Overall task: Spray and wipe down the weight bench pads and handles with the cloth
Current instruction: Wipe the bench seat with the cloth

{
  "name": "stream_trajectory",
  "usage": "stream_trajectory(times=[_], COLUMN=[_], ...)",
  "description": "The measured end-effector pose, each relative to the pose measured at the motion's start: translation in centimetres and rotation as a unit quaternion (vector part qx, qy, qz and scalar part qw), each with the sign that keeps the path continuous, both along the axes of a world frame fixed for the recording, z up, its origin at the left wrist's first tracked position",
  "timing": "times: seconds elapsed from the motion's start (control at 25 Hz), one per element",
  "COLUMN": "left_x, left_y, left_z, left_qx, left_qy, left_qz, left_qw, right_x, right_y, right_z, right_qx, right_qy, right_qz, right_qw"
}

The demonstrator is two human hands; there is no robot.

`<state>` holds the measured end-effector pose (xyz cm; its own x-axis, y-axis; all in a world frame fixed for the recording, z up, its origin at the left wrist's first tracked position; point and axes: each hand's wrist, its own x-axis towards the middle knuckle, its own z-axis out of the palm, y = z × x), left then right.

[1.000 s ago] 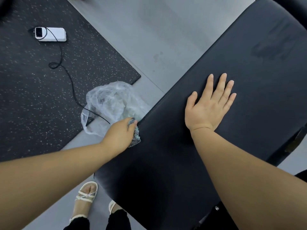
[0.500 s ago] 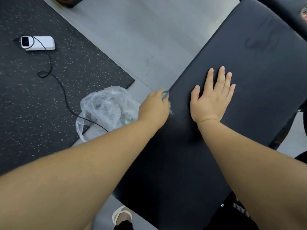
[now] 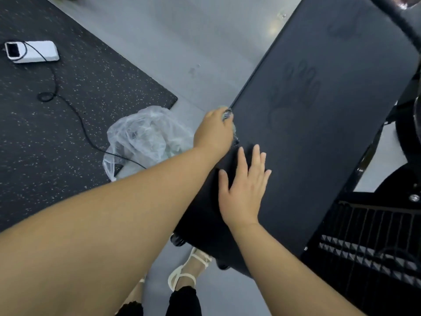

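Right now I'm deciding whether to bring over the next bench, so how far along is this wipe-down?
Partway. The left hand presses the cloth along the pad's side edge; the right hand rests flat on top. A handprint and a smudge farther up suggest the top surface isn't finished. No handles or spray bottle are in view, so I can't judge those.

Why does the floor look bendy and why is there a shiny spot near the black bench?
Head view: the wide-angle lens bends straight lines, so the mat edge and bench pad look tilted and stretched; a light glares off the grey floor beside the pad; the left hand and cloth look slightly blurred; the right hand looks sharper.
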<state>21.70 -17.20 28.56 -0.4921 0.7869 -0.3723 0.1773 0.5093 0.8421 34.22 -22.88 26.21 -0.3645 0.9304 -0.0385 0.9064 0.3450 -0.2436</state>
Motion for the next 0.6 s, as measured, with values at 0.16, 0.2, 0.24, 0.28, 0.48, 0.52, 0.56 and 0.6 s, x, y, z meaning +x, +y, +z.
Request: stream_trajectory(times=[0.16, 0.2, 0.24, 0.28, 0.48, 0.52, 0.56, 0.6], left_x=[0.5, 0.4, 0.4, 0.5, 0.6, 0.4, 0.2, 0.0], left_y=[-6.2, -8.2, -10.2, -12.3, -14.4, -12.4, -10.4, -8.7], left_z=[-2.7, -3.2, -3.7, -4.0, -4.3, -4.1, -3.9, -3.6], left_qx=[-0.045, -0.057, -0.073, -0.091, -0.137, -0.13, -0.115, -0.095], left_qy=[0.099, 0.095, 0.08, 0.063, 0.027, 0.036, 0.044, 0.046], left_qz=[-0.065, -0.056, -0.054, -0.054, -0.038, -0.044, -0.05, -0.049], left_qw=[0.992, 0.992, 0.993, 0.992, 0.989, 0.99, 0.991, 0.993], right_x=[-0.2, -0.3, -0.4, -0.4, -0.5, -0.5, -0.5, -0.5], right_y=[-1.4, -1.4, -1.5, -1.7, -1.9, -1.9, -1.9, -1.8], right_z=[-3.0, -3.3, -3.4, -3.4, -3.3, -3.3, -3.2, -3.3], right_qx=[0.074, 0.083, 0.087, 0.088, 0.083, 0.083, 0.085, 0.089], right_qy=[-0.069, -0.08, -0.088, -0.096, -0.111, -0.106, -0.102, -0.1], right_qz=[-0.029, -0.032, -0.033, -0.035, -0.041, -0.042, -0.042, -0.04], right_qw=[0.994, 0.993, 0.992, 0.991, 0.989, 0.99, 0.99, 0.99])
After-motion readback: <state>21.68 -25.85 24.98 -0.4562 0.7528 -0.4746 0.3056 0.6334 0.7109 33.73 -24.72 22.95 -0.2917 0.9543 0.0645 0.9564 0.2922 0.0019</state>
